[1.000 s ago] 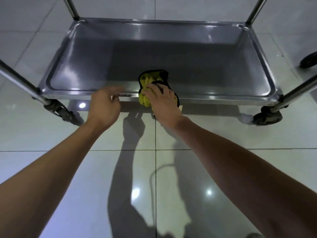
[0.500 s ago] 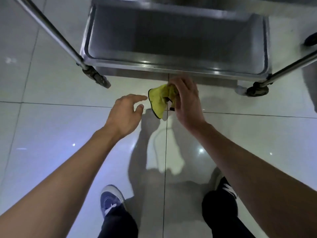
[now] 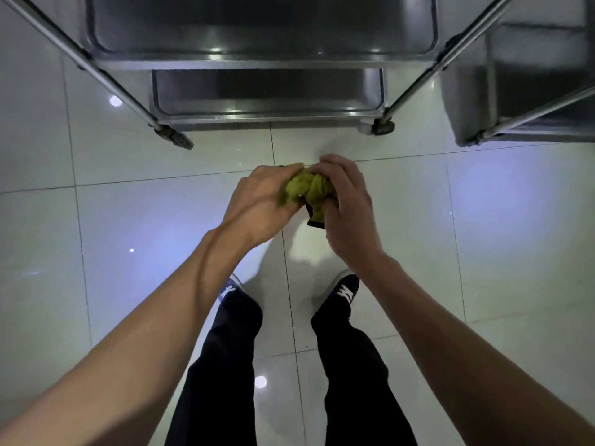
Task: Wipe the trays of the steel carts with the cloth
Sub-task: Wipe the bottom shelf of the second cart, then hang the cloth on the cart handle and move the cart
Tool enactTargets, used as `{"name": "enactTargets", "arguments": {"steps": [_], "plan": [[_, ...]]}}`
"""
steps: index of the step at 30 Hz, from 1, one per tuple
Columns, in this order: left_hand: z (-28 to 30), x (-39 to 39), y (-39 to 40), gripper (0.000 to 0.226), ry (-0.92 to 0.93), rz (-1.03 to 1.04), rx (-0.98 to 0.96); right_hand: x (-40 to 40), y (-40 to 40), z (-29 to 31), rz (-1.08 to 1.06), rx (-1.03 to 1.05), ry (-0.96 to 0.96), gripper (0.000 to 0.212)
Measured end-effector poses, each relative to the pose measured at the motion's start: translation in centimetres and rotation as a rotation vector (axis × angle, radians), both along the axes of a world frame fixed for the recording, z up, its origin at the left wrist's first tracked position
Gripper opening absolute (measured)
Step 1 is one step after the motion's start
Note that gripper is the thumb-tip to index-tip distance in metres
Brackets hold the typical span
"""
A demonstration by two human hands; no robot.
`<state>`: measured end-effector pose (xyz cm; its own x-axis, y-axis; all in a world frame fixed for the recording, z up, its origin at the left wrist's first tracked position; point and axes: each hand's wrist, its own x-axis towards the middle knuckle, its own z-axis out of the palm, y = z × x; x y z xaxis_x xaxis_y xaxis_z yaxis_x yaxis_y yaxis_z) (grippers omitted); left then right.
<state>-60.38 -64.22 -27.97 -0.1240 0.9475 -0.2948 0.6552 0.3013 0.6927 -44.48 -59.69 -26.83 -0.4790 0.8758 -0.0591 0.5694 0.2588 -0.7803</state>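
From the head view, my left hand and right hand both clutch the bunched yellow cloth above the floor, short of the cart trays; it looks soft, light, best gathered by its folds.

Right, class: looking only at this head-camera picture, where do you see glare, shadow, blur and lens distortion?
Head view: bright glare spots on the glossy floor and on the tray rim; a soft shadow on the tiles beneath the hands; the cloth and left hand slightly motion-blurred; wide-angle distortion splays the cart legs outward and stretches the forearms at the bottom corners.
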Motion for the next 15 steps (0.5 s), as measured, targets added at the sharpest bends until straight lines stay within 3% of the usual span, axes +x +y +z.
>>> {"name": "enactTargets", "arguments": {"steps": [3,15], "plan": [[5.0,1.9,0.8,0.020,0.030,0.040,-0.015,2.5,0.3,4.7,-0.024,0.027,0.028,0.046],[22.3,9.9,6.9,0.022,0.192,0.096,0.190,13.0,4.8,16.6,-0.077,0.219,0.046,0.035]]}}
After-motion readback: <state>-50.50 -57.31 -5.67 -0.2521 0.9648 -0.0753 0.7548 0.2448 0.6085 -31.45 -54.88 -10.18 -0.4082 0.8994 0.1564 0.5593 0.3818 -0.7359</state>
